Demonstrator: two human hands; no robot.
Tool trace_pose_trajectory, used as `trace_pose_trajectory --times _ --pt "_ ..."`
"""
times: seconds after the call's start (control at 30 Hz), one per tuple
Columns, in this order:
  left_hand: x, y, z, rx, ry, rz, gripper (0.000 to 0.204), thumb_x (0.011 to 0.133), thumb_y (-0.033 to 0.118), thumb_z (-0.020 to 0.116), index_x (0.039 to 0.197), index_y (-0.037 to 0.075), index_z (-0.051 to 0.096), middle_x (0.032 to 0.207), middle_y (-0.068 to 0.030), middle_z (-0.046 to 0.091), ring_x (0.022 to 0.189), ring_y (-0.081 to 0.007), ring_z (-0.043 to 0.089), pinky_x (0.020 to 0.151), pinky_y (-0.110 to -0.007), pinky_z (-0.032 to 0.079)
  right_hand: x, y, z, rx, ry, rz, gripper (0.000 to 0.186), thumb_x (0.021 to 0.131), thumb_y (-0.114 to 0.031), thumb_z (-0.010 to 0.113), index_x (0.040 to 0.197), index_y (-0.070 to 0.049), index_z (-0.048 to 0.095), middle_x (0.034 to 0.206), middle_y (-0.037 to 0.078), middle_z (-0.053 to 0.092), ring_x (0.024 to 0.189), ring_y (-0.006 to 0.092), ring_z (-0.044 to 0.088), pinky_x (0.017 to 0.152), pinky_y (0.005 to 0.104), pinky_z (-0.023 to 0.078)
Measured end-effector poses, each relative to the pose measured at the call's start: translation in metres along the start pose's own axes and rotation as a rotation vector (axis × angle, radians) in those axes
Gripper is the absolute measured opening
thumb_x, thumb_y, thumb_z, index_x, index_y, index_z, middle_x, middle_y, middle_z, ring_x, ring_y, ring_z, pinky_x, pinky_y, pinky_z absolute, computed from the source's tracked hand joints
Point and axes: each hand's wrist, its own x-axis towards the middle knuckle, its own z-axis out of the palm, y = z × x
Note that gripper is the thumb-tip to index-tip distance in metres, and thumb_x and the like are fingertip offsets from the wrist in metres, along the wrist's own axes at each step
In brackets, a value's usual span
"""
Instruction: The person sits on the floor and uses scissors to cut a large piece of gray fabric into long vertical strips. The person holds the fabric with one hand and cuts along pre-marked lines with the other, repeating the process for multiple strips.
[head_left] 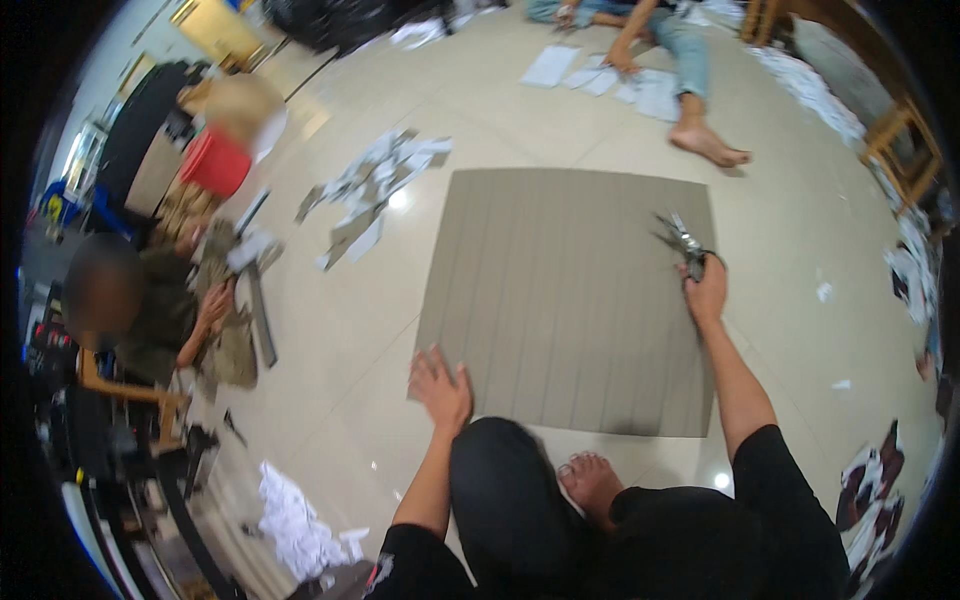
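Note:
A large grey-brown sheet (575,300) with faint parallel lines running along it lies flat on the tiled floor in front of me. My left hand (440,388) rests on its near left corner, fingers spread. In my right hand (706,290) is a pair of scissors (685,238) with dark handles. Their blades are apart and point away from me, over the right part of the sheet. My bare foot (590,485) is by the sheet's near edge.
Cut grey and white strips (375,190) lie beyond the sheet's left side. One person sits at the left near a red bucket (215,162); another sits at the far side by white paper pieces (550,66). Crumpled white scraps (295,520) lie near left, and a wooden stool (903,150) stands far right.

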Motion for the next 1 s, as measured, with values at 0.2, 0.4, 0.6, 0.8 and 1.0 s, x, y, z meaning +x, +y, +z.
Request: trace_pose_trajectory --times 0.2,0.4,0.6,0.8,1.0 --pt "-0.020 -0.015 -0.026 0.046 -0.058 -0.110 0.075 0.107 0.049 0.044 0.169 0.014 0.019 0.173 -0.0256 0.013 0.158 -0.0508 0.007 0.126 -0.066 0.007 -0.081 -0.034 -0.067 0.069 0.021 0.108 0.052 0.086 -0.028 0.083 0.118 0.005 0.059 0.116 0.025 0.064 0.111 0.0442 0.060 0.096 0.0490 0.049" --pt "-0.024 -0.038 -0.024 0.046 -0.088 -0.080 0.074 0.108 0.052 0.040 0.169 0.016 0.018 0.173 -0.0255 0.011 0.157 -0.0534 0.007 0.124 -0.068 0.008 -0.212 -0.065 -0.143 0.227 -0.019 0.129 0.055 0.082 -0.022 0.085 0.122 0.005 0.058 0.124 0.024 0.064 0.117 0.0437 0.060 0.102 0.0502 0.047" --pt "-0.001 -0.058 -0.015 0.092 -0.207 -0.130 0.080 0.105 0.061 0.041 0.169 0.021 0.016 0.173 -0.0254 0.009 0.157 -0.0550 0.008 0.122 -0.072 0.010 -0.250 -0.050 -0.158 0.154 -0.086 0.129 0.058 0.079 -0.023 0.087 0.122 0.003 0.058 0.127 0.022 0.064 0.121 0.0435 0.058 0.103 0.0502 0.046" --pt "0.003 -0.076 -0.020 0.150 -0.308 -0.200 0.080 0.103 0.067 0.042 0.169 0.032 0.014 0.174 -0.0249 0.005 0.157 -0.0557 0.007 0.121 -0.074 0.013 -0.259 -0.046 -0.186 0.191 -0.129 0.161 0.054 0.081 -0.024 0.087 0.119 0.002 0.058 0.124 0.021 0.064 0.116 0.0422 0.059 0.100 0.0497 0.047" --pt "0.007 -0.084 -0.026 0.187 -0.336 -0.205 0.079 0.102 0.071 0.041 0.168 0.036 0.015 0.174 -0.0251 0.006 0.156 -0.0563 0.010 0.120 -0.075 0.015 -0.290 -0.038 -0.212 0.176 -0.180 0.149 0.056 0.080 -0.023 0.088 0.121 0.002 0.059 0.124 0.021 0.065 0.116 0.0418 0.060 0.100 0.0489 0.047"
